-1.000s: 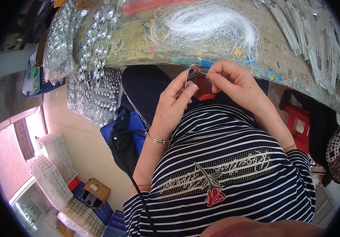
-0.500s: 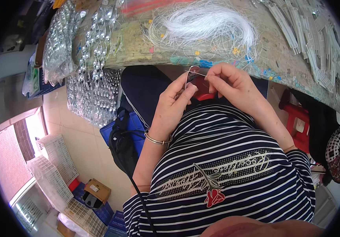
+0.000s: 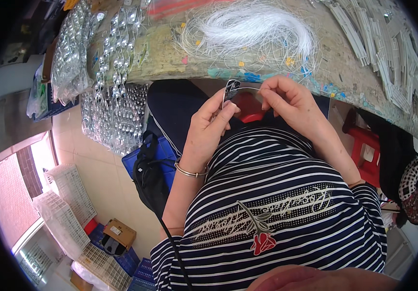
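My left hand (image 3: pixel 210 127) pinches a small silvery leaf-shaped piece (image 3: pixel 230 90) between thumb and forefinger, just below the table edge. A gold bangle (image 3: pixel 191 171) circles that wrist. My right hand (image 3: pixel 294 103) is closed on a thin clear line (image 3: pixel 250 88) that runs across to the silvery piece. Both hands hover over my lap, above a striped shirt. A bundle of white line (image 3: pixel 252 26) lies on the worn table (image 3: pixel 170 56) just beyond them.
Strings of silvery pieces (image 3: pixel 117 63) lie on the table's left part and hang over its edge. White strips (image 3: pixel 388 43) cover the right part. A red stool (image 3: pixel 366 148), black bag (image 3: pixel 151 174), blue crate, white baskets (image 3: pixel 68 208) and a cardboard box (image 3: pixel 119 234) stand on the floor.
Both hands have shifted slightly, staying together at the table edge. The silvery piece has turned a little in the left fingers while the right hand works the line.
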A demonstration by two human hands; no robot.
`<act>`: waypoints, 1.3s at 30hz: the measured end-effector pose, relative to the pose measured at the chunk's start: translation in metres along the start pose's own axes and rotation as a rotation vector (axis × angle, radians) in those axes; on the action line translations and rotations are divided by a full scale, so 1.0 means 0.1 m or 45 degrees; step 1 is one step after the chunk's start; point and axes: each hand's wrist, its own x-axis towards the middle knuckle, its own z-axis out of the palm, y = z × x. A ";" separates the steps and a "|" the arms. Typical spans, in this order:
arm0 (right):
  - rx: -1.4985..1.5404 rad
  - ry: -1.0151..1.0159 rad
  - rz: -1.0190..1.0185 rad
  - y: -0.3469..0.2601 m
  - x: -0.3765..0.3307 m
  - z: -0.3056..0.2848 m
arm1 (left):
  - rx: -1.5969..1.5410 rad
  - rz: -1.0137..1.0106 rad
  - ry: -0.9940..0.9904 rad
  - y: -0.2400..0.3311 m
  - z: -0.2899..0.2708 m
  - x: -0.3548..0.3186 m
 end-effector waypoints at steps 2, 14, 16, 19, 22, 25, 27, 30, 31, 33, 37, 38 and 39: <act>0.022 0.005 0.000 -0.01 0.00 0.00 | -0.011 -0.014 -0.004 -0.01 -0.01 0.00; 0.049 -0.009 -0.055 0.00 0.01 -0.01 | -0.026 -0.144 -0.066 -0.03 0.00 -0.01; 0.022 -0.005 -0.050 -0.02 0.02 -0.02 | -0.039 -0.151 -0.079 -0.04 -0.01 -0.01; 0.032 -0.010 -0.056 -0.04 -0.01 0.00 | -0.042 -0.166 -0.078 -0.04 -0.01 -0.01; 0.016 -0.020 -0.048 -0.09 -0.03 0.01 | -0.010 -0.182 -0.073 -0.05 -0.02 -0.01; -0.014 -0.025 -0.054 -0.06 -0.01 0.01 | -0.033 -0.187 -0.084 -0.05 -0.02 0.00; -0.011 -0.031 -0.041 -0.05 -0.01 0.01 | -0.074 -0.184 -0.069 -0.04 -0.02 0.00; 0.015 -0.046 -0.028 -0.04 -0.03 0.03 | -0.073 -0.172 -0.052 -0.04 -0.03 -0.01; 0.035 -0.051 -0.028 -0.04 -0.04 0.03 | -0.073 -0.174 -0.052 -0.05 -0.03 -0.01; 0.029 -0.056 -0.027 -0.04 -0.04 0.04 | -0.086 -0.176 -0.040 -0.05 -0.03 -0.01; 0.051 -0.074 -0.010 -0.04 -0.04 0.06 | -0.067 -0.180 -0.044 -0.04 -0.03 0.00; 0.051 -0.076 -0.007 -0.03 -0.04 0.06 | -0.074 -0.178 -0.043 -0.04 -0.03 0.00; 0.044 -0.075 -0.017 -0.03 -0.04 0.06 | -0.080 -0.176 -0.041 -0.04 -0.03 0.00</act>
